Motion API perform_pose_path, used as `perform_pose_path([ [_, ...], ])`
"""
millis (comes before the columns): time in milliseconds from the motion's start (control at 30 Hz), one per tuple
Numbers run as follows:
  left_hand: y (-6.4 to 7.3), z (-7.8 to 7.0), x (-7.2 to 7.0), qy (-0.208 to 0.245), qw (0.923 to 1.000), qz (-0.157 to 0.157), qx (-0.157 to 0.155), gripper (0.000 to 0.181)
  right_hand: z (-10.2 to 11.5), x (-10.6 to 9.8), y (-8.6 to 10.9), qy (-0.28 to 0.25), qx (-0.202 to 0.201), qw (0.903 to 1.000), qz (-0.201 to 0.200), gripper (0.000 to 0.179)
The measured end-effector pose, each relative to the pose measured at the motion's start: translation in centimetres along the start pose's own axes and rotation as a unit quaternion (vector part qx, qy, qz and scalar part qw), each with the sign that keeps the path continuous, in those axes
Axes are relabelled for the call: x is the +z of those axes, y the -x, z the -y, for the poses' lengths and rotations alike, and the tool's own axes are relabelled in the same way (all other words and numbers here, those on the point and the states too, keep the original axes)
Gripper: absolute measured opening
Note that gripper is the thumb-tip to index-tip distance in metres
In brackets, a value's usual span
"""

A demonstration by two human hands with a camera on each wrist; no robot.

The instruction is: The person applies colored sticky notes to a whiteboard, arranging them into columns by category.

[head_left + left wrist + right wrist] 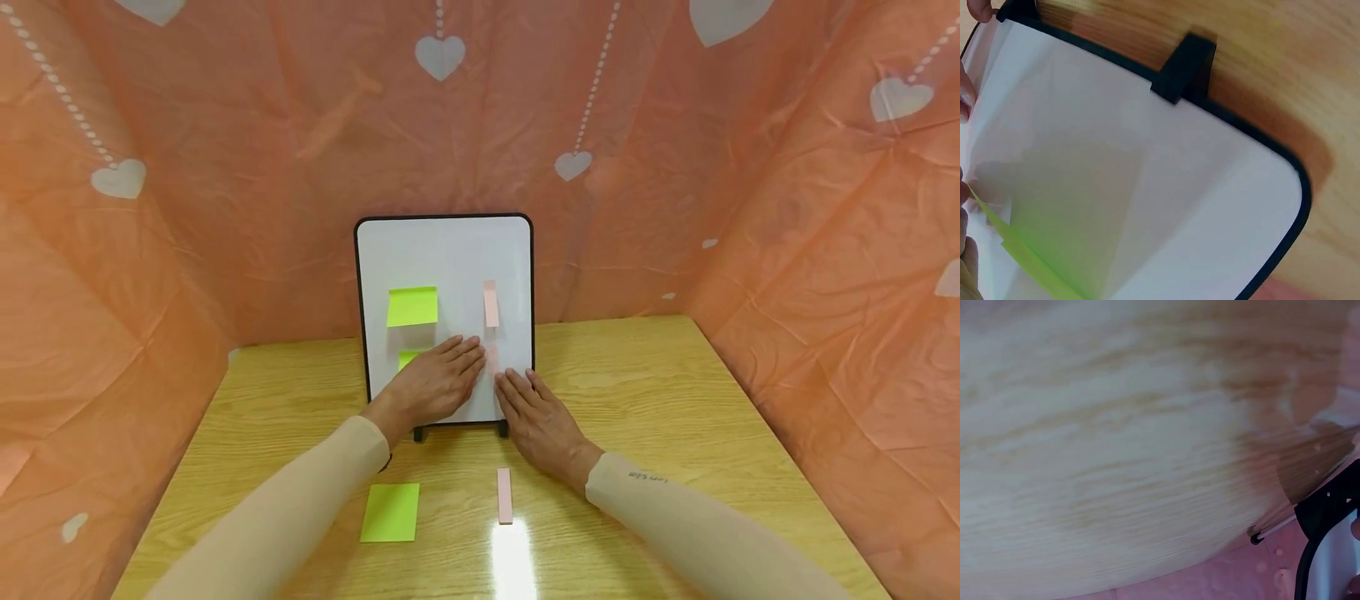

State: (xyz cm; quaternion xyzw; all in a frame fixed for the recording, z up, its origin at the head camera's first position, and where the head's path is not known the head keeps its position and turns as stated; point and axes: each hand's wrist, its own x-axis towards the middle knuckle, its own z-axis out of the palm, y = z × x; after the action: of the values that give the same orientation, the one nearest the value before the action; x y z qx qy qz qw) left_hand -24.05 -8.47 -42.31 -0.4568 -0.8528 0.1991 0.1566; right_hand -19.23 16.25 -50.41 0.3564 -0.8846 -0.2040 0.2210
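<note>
A small whiteboard [457, 250] with a black frame stands upright on the table. My left hand [433, 382] lies across its lower middle with straight fingers, their tips beside a lower pale pink sticky strip [492, 358]. The right hand [543, 425] has its extended fingertips at the bottom end of that strip, near the board's right edge. Higher up are a green sticky note [412, 307] and another pink strip [491, 305], both lifting at the bottom. A lower green note [407, 358] is mostly hidden by my left hand; a green note's edge [1035, 262] juts out in the left wrist view.
On the wooden table [637, 400], a green sticky pad [390, 512] lies front left and a pink strip pad [505, 496] front centre. Black feet [1186, 69] hold the board's lower edge. An orange curtain [300, 208] with hearts surrounds the table.
</note>
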Motion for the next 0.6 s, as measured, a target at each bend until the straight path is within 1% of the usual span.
perform_pose_path([
  [167,0.7,-0.4,0.0,0.032,0.9989,-0.026,-0.022,0.048,0.0,0.2,-0.1,-0.011,0.009,0.9999,-0.009,0.063],
  [233,1.0,-0.5,-0.1,0.035,0.9983,-0.035,-0.032,0.048,0.0,0.2,-0.1,-0.015,0.013,0.9998,-0.009,0.062],
  [333,1.5,-0.7,0.0,0.032,0.9978,-0.038,-0.044,0.048,-0.1,0.1,-0.1,-0.015,0.020,0.9997,-0.005,0.060],
  [400,1.8,-0.8,0.2,0.033,0.9972,-0.045,-0.050,0.048,-0.1,-0.1,-0.1,-0.017,0.024,0.9996,0.001,0.059],
  [500,2.6,-1.1,0.3,0.047,0.9949,-0.060,-0.066,0.049,-0.2,-0.4,-0.1,-0.024,0.033,0.9991,0.009,0.057],
  [600,3.9,-1.4,0.2,0.072,0.9904,-0.071,-0.094,0.052,-0.4,-0.6,0.2,-0.036,0.048,0.9981,0.016,0.055],
])
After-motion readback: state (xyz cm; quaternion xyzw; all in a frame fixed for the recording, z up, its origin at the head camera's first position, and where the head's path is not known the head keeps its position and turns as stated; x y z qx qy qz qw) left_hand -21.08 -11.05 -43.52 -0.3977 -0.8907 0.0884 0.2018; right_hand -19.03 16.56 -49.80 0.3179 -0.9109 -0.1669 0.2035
